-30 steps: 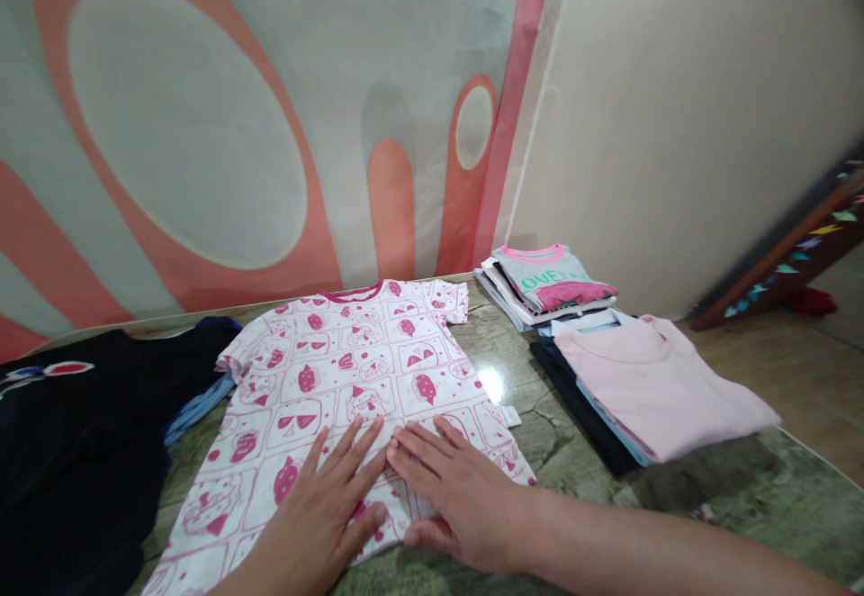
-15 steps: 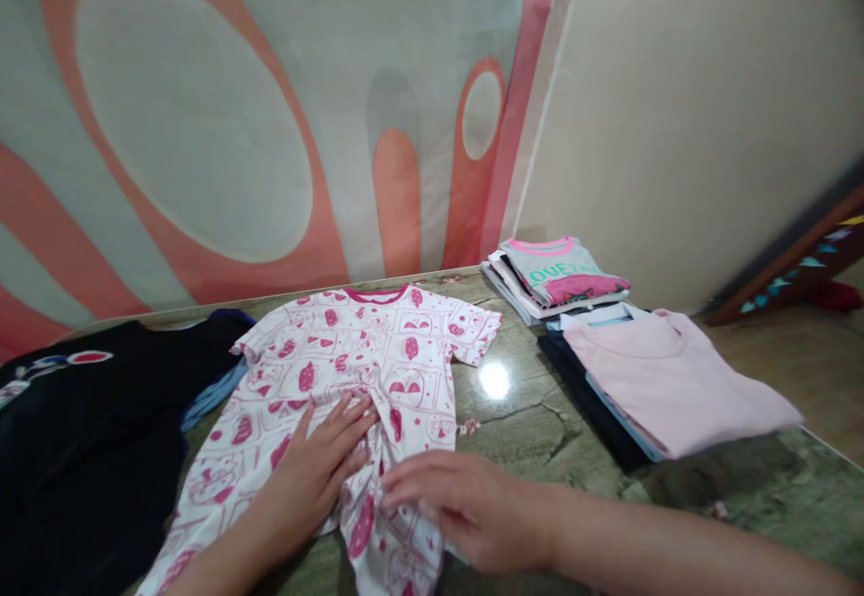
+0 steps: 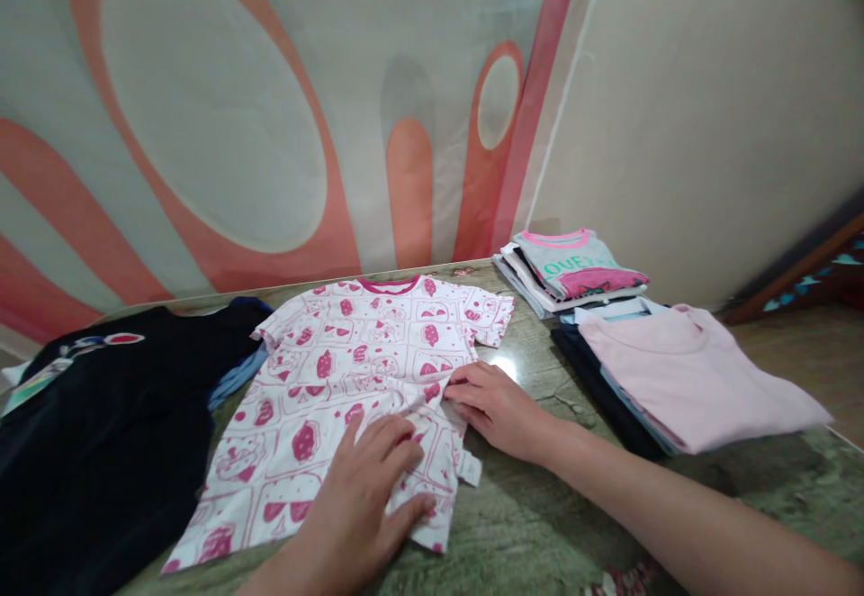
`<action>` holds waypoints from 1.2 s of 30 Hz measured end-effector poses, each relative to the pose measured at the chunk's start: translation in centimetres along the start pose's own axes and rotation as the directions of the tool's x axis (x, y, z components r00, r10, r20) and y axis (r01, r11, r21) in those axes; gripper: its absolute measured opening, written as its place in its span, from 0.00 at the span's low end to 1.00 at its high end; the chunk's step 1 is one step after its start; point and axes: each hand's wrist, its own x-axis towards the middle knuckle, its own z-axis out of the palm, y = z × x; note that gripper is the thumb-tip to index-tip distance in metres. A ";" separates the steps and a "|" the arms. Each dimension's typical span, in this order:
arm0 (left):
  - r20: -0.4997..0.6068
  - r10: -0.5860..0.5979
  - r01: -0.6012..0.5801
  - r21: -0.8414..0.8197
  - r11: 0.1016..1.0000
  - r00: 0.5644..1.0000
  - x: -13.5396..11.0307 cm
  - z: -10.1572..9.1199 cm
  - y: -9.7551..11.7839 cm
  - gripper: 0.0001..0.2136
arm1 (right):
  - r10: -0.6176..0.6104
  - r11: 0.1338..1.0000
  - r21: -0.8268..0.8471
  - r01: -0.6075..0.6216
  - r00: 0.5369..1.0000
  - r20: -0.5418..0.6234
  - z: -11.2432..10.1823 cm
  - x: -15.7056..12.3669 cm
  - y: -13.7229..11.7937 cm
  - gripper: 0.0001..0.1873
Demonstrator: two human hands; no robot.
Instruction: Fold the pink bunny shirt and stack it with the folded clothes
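A white T-shirt (image 3: 324, 398) with a pink print and a dark pink neckband lies spread on the table, its neck toward the wall. My left hand (image 3: 368, 488) rests palm down on its lower part, fingers apart. At the shirt's right side, below the sleeve, my right hand (image 3: 496, 407) has its fingers bent together on the fabric edge, where creases run toward them. The fingertips are partly hidden. A small white label (image 3: 468, 468) sticks out from the side seam under that hand.
Black shirts (image 3: 114, 434) lie in a loose pile at the left, with blue cloth beneath. Folded clothes stand at the right: a stack topped by a grey-and-pink shirt (image 3: 573, 263) and one topped by a light pink shirt (image 3: 702, 380). A wall borders the stone-patterned table (image 3: 540, 524).
The shirt's bunched lower part now lies flatter, its hem spread out. My right hand has moved up to the shirt's side edge; my left has shifted right and nearer to me.
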 end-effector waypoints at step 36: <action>-0.126 -0.069 0.067 -0.025 0.997 0.990 0.1 -0.3 -2.2 0.07 | -0.013 0.999 -0.045 0.012 0.999 -0.038 0.8 -0.6 0.1 0.14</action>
